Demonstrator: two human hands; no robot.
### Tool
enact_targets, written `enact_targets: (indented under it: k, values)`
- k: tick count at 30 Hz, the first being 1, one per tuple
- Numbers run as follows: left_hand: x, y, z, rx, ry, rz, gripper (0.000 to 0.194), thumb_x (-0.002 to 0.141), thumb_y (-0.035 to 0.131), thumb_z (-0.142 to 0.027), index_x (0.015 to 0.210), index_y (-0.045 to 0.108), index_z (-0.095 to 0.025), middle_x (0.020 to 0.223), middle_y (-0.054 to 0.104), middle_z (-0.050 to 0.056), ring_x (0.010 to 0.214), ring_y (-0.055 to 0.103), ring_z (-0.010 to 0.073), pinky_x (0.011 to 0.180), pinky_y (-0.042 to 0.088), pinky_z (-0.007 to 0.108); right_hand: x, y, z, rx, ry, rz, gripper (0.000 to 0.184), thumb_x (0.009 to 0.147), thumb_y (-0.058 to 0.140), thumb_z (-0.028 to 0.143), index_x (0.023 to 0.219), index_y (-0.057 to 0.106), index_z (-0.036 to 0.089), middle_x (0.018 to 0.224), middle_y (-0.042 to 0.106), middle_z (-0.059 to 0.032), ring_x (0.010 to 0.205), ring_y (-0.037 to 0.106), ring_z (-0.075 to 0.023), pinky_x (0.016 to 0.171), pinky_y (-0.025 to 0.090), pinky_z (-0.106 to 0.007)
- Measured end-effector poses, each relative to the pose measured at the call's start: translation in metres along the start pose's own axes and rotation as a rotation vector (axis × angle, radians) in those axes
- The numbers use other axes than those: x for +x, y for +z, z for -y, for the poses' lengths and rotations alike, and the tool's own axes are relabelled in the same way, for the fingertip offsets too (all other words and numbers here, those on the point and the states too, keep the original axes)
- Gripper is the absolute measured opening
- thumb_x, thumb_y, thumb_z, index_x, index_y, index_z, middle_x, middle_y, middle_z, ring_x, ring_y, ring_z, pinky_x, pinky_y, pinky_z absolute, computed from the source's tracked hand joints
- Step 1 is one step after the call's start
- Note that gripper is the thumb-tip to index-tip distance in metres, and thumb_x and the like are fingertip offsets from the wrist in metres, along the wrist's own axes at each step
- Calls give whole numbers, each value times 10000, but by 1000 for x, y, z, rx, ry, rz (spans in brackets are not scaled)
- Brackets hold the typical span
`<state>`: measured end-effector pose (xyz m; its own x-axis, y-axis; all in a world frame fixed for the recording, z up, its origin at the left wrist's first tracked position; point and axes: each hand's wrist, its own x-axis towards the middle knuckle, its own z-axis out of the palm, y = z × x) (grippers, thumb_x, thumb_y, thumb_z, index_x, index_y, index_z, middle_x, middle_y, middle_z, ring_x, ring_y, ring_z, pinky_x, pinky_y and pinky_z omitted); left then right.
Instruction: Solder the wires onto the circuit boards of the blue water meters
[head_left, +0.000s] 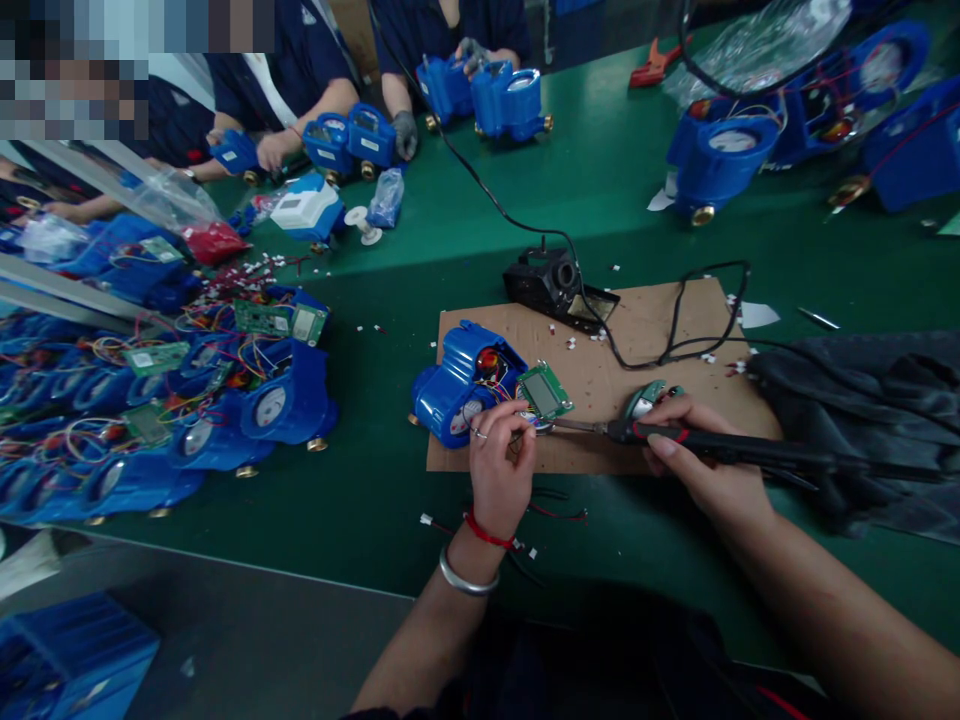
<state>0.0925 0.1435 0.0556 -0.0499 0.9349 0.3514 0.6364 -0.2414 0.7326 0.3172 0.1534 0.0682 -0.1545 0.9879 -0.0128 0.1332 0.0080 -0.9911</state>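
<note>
My right hand (686, 445) is closed around the black handle of a soldering iron (727, 447). The iron's metal tip points left and reaches the lower edge of a green circuit board with a small display (545, 392). At that same edge, the fingers of my left hand (501, 460) are pinched together among thin wires; what they grip is hidden. Behind them lies a blue water meter (457, 385), its housing open and coloured wires leading toward the board. A round green and silver item (643, 400) sits at my right fingertips; whether I hold it is unclear.
A cardboard sheet (667, 320) lies under the work, with a black iron stand (551, 283) and looping cable. Many wired blue meters (281, 400) crowd the left. Dark cloth (847, 410) lies right. Across the table, co-workers handle meters (510, 100). Loose wires (559, 512) lie nearby.
</note>
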Motion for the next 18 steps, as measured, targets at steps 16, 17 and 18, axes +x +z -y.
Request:
enact_targets:
  k: [16,17,18]
  values:
    - [1,1,1,2,4,-4,52,857,530,-145,862,558,-189,1080,616,58,1009,544,194,887,419,397,1,2,1,3,-1,-24,128,829,601,330,904,576,229,646,555,15,511,512,-119,487,406,-253]
    - [1,1,1,3,6,-4,52,857,530,-145,861,558,-189,1079,617,58,1008,544,195,885,420,396,1,4,2,10,0,-42,134,823,606,337,896,578,228,638,555,15,504,509,-119,482,404,-253]
    - [1,1,1,4,7,-6,53,856,530,-144,860,557,-189,1078,617,58,1007,544,195,883,421,395,0,5,3,20,2,-58,140,817,611,341,891,581,227,635,555,14,499,507,-119,477,402,-254]
